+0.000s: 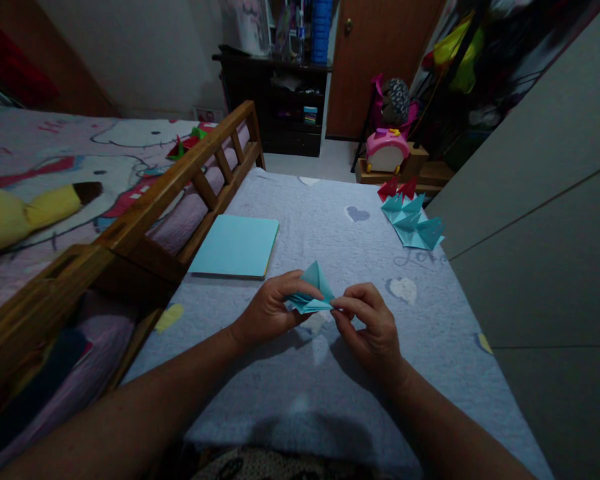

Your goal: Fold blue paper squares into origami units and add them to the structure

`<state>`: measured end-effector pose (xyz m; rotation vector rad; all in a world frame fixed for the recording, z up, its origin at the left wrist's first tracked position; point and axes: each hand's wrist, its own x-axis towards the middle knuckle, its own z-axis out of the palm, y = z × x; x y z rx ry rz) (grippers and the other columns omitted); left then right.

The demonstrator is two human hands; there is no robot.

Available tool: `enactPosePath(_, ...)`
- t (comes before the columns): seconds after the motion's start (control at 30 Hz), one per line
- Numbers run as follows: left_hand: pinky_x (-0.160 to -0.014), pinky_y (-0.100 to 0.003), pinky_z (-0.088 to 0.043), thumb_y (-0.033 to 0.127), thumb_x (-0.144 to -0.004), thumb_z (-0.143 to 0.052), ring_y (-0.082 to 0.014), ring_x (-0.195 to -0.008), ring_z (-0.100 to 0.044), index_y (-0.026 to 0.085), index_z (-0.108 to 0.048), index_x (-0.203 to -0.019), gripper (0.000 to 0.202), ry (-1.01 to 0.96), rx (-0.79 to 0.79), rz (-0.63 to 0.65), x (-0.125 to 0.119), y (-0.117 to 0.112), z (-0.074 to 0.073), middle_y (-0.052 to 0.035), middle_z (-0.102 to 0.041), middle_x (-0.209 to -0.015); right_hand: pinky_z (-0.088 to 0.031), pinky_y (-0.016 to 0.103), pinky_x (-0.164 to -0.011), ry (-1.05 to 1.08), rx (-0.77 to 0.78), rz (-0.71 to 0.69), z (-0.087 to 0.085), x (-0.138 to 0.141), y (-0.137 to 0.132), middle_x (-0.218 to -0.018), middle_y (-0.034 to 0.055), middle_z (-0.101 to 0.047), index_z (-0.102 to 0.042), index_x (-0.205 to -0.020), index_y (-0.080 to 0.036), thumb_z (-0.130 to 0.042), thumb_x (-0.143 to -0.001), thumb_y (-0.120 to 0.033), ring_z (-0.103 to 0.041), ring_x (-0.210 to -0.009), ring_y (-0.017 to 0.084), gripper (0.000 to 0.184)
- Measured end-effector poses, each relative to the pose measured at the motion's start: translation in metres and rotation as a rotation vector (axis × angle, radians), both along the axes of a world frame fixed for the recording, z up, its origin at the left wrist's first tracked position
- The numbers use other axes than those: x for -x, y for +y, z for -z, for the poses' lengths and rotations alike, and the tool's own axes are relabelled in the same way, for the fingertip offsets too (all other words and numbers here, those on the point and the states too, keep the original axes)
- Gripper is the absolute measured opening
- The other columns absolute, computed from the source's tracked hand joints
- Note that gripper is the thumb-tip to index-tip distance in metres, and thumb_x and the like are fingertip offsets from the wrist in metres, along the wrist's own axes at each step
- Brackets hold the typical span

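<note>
Both of my hands pinch a small folded piece of light blue paper (314,288) just above the grey-blue bedsheet (330,373). My left hand (273,308) grips its left side with the fingers curled round the folds. My right hand (367,325) pinches its right corner between thumb and fingertips. One pointed flap of the paper stands up between the hands.
A stack of light blue square sheets (236,245) lies to the left near a wooden bed rail (180,180). Several finished folded paper pieces, blue and red (411,219), lie at the far right. A grey wardrobe (545,220) walls the right side. A yellow plush toy (25,212) rests on the neighbouring bed.
</note>
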<state>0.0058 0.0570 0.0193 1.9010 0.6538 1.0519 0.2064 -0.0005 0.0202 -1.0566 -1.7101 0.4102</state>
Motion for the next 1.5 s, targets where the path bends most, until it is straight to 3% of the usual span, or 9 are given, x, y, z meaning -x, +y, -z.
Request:
enactPosePath(0.5, -0.069, -0.025, -0.053, 0.02, -0.089, -0.07, -0.0142, -0.08, -0.065, 0.019, -0.074, -0.091, 0.004, 0.048, -0.132, 0.039, -0.001, 0.0, -0.003, -0.0044, -0.068, -0.088, -0.053, 0.031, -0.067, -0.079, -0.098, -0.006, 0.001, 0.002, -0.003, -0.095, 0.003, -0.052, -0.066, -0.107, -0.027, -0.065, -0.086, -0.006, -0.056, -0.081, 0.017, 0.03)
enactPosePath(0.87, -0.076, -0.028, -0.056, 0.02, -0.091, -0.066, -0.0151, -0.087, -0.067, 0.02, -0.073, -0.096, 0.008, 0.114, -0.266, 0.037, 0.0, -0.001, -0.002, -0.0057, -0.069, -0.097, -0.049, 0.029, -0.068, -0.075, -0.081, -0.07, 0.003, 0.003, -0.005, -0.093, 0.0024, -0.052, -0.066, -0.101, -0.024, -0.061, -0.085, -0.004, -0.055, -0.081, 0.015, 0.026)
enactPosePath(1.13, -0.072, -0.026, -0.052, 0.012, -0.088, -0.063, -0.014, -0.08, -0.065, 0.019, -0.072, -0.093, 0.012, 0.109, -0.168, 0.072, -0.001, -0.001, -0.003, -0.0041, -0.069, -0.089, -0.045, 0.031, -0.072, 0.191, 0.267, -0.099, -0.002, -0.008, 0.004, -0.088, 0.0014, -0.057, -0.066, -0.099, -0.023, -0.054, -0.096, -0.021, -0.056, -0.081, 0.016, 0.012)
enactPosePath(1.23, -0.069, -0.026, -0.049, 0.012, -0.087, -0.063, -0.0144, -0.078, -0.063, 0.019, -0.072, -0.093, 0.013, 0.116, -0.152, 0.098, -0.002, -0.002, -0.002, -0.0036, -0.068, -0.086, -0.043, 0.03, -0.068, 0.203, 0.391, -0.165, 0.002, -0.009, 0.008, -0.082, 0.0002, -0.057, -0.068, -0.091, -0.021, -0.061, -0.093, -0.026, -0.055, -0.074, 0.015, 0.008)
enactPosePath(1.5, -0.066, -0.025, -0.045, 0.011, -0.084, -0.062, -0.0132, -0.072, -0.059, 0.02, -0.072, -0.091, 0.015, 0.106, -0.112, 0.142, -0.003, -0.002, -0.001, -0.0011, -0.064, -0.078, -0.037, 0.027, -0.061, 0.377, 0.582, -0.176, 0.009, -0.003, 0.011, -0.069, -0.0035, -0.053, -0.062, -0.075, -0.02, -0.069, -0.085, -0.029, -0.048, -0.063, 0.012, 0.014)
